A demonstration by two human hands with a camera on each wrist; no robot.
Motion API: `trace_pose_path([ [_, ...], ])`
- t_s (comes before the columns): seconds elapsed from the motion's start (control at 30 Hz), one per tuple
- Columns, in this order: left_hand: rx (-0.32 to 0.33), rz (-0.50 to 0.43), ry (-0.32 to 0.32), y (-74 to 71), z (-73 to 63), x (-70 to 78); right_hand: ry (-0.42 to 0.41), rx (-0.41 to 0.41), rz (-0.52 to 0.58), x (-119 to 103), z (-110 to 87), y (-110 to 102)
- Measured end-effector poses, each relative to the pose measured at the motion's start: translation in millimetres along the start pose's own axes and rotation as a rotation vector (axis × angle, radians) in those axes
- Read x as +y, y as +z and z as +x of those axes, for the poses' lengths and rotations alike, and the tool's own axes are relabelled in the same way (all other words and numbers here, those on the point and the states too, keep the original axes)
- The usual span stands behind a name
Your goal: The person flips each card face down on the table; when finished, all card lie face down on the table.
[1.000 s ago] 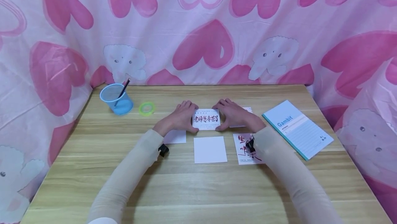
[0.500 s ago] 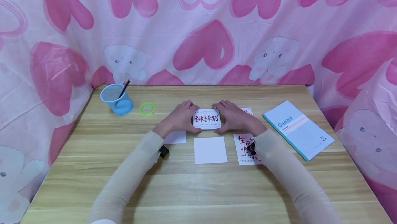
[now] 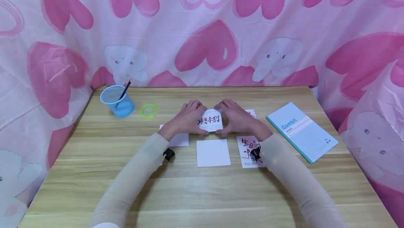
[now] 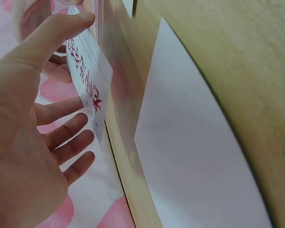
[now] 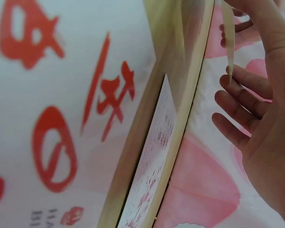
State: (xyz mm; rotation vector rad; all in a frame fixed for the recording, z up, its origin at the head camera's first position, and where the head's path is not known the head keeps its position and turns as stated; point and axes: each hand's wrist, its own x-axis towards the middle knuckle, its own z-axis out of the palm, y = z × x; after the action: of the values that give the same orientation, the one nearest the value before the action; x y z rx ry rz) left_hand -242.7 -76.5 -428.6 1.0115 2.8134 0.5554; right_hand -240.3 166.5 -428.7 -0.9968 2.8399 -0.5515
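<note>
Both hands hold a white card [image 3: 210, 119] with red Chinese writing, one at each side, raised off the tabletop. My left hand [image 3: 190, 117] pinches its left side between thumb and fingers and covers part of the writing. At the right side, my right hand [image 3: 235, 118] grips it the same way; the right wrist view shows this card edge-on. A blank white card [image 3: 213, 153] lies just in front of them. Another blank card [image 3: 180, 139] is partly hidden under the left wrist. Below the right wrist lies a card with large red characters [image 3: 246, 158].
A printed card [image 3: 252, 112] shows behind the right hand. A Gambit notebook [image 3: 302, 131] lies at the right. At the back left stand a blue mesh cup [image 3: 123, 107] with a dark pencil [image 3: 125, 90] and a green-yellow tape roll [image 3: 148, 111]. A pink heart-patterned curtain [image 3: 205, 45] surrounds the table.
The held card has shifted slightly back and up. My left hand has moved a little to the right and now covers the first character. The other cards lie as before.
</note>
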Motion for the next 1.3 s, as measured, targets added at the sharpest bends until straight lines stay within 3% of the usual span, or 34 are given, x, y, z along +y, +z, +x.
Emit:
trace_pose_path([
  [0.13,0.024,-0.076,-0.019,-0.8,0.1,-2.0,0.018,0.067,0.150,2,-3.3,2],
  [0.23,0.056,-0.237,-0.016,-3.4,-1.5,-3.9,0.016,0.100,0.302,3,-5.2,4],
  [0.37,0.063,-0.464,0.055,-6.7,-2.1,-3.4,0.013,0.049,0.450,0,-5.8,7],
  [0.43,0.055,-0.534,0.093,-7.8,-1.9,-1.4,0.007,0.016,0.507,-2,-4.5,8],
  [0.53,0.045,-0.580,0.129,-8.7,-1.4,2.1,-0.012,-0.019,0.610,-4,-1.3,12],
  [0.67,0.047,-0.605,0.131,-9.3,-2.3,4.4,-0.020,-0.027,0.679,-4,2.1,16],
  [0.9,0.033,-0.640,0.136,-8.7,-5.2,1.8,0.022,-0.006,0.606,-5,3.2,15],
  [1.1,0.058,-0.616,0.176,-12.1,-3.4,3.0,0.010,0.003,0.380,-11,2.4,11],
  [1.3,0.062,-0.604,0.170,-12.4,-6.4,-1.6,0.027,0.022,0.203,-11,-1.6,6],
])
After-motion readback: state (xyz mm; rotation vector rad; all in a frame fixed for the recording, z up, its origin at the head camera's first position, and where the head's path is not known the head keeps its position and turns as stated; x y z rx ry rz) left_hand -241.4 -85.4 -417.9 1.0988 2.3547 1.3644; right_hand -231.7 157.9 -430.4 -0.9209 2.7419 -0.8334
